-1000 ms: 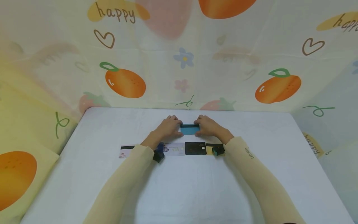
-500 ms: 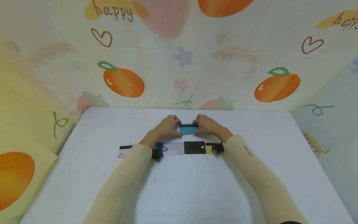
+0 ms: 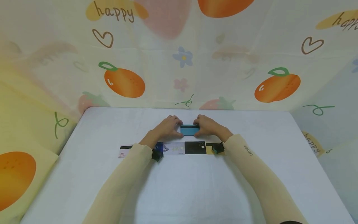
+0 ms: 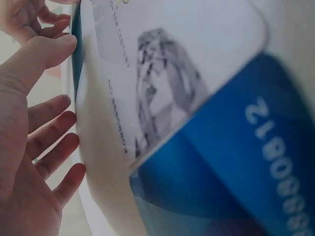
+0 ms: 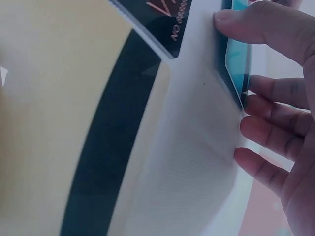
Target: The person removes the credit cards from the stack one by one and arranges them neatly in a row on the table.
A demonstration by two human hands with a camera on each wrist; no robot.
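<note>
A teal card with a dark stripe along its far edge lies between the two hands. At its left end my left hand pinches it, thumb at the near edge and fingers on the far side. My right hand pinches the right end likewise; in the right wrist view the thumb touches the teal card's edge. Nearer to me runs a row of cards: a white striped card, a blue card mostly hidden in the head view, a pale VIP card, a black VIP card and a gold striped card.
A white-covered table carries everything. Behind it hangs a fruit-printed cloth, meeting the table's far edge. Dark wrist-worn devices overlap parts of the card row, and both sleeved forearms cross the near table.
The teal card has shifted very slightly nearer to the card row, with both hands at its ends. The head view has moved a little; the row stays put.
</note>
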